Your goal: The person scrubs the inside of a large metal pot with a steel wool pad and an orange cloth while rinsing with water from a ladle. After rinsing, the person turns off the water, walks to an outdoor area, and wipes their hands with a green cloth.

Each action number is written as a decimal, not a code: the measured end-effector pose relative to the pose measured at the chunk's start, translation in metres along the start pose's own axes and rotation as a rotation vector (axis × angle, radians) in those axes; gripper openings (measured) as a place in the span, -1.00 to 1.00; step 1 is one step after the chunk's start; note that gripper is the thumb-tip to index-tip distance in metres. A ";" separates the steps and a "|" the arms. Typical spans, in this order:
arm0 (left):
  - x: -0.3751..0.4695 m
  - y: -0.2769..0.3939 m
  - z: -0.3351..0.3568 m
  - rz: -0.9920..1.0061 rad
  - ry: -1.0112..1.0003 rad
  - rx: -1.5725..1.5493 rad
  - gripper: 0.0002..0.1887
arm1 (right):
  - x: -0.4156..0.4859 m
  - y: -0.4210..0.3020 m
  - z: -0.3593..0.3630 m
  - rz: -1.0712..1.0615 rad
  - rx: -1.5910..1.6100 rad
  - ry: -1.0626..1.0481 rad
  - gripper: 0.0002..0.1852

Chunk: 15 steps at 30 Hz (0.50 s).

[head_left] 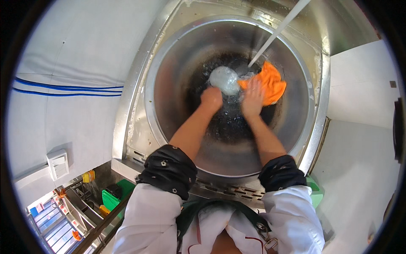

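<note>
A large round metal wok (228, 158) lies before me, dark and wet at its bottom. Near its middle is a rounded, pale, translucent object (224, 80); whether it is a bowl or a ladle head I cannot tell. My left hand (212, 99), fingers curled, is right at its lower edge, and what it grips is hidden. My right hand (252, 98), slightly blurred, lies with extended fingers on an orange cloth (272, 84) to the right. A whitish straight spout or stream (279, 30) comes down from the upper right to the wok's bottom.
A metal counter (139, 127) with slotted drains surrounds the wok. Blue hoses or cables (69, 90) run along the left wall. A white switch panel (58, 164) is at lower left, beyond it a green bin (122, 193). Another green container (314, 192) stands at lower right.
</note>
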State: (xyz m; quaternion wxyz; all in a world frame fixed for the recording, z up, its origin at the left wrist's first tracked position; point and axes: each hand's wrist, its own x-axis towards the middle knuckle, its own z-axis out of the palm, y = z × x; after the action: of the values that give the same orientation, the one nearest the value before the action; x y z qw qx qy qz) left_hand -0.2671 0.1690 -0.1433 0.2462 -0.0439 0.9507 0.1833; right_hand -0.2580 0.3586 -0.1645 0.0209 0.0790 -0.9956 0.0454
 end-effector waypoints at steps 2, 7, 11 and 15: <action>0.000 -0.003 -0.005 -0.023 -0.051 -0.005 -0.68 | -0.015 -0.024 0.005 -0.096 0.152 -0.253 -0.43; -0.020 -0.051 -0.064 -0.069 0.061 -0.291 -0.67 | -0.022 0.007 -0.006 -0.432 0.816 -0.429 -0.59; -0.069 -0.068 -0.116 -0.042 0.180 -0.613 -0.71 | 0.034 0.091 -0.043 -0.276 1.283 -0.581 -0.64; -0.125 -0.058 -0.152 0.027 0.251 -0.974 -0.79 | 0.073 0.090 -0.061 0.115 0.788 0.039 -0.63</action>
State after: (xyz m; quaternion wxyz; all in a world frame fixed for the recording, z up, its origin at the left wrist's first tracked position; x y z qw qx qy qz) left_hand -0.2164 0.0574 0.0217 0.0784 -0.1631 0.7775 0.6023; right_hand -0.3420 0.4413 -0.1084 0.0053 0.0243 -0.9041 0.4265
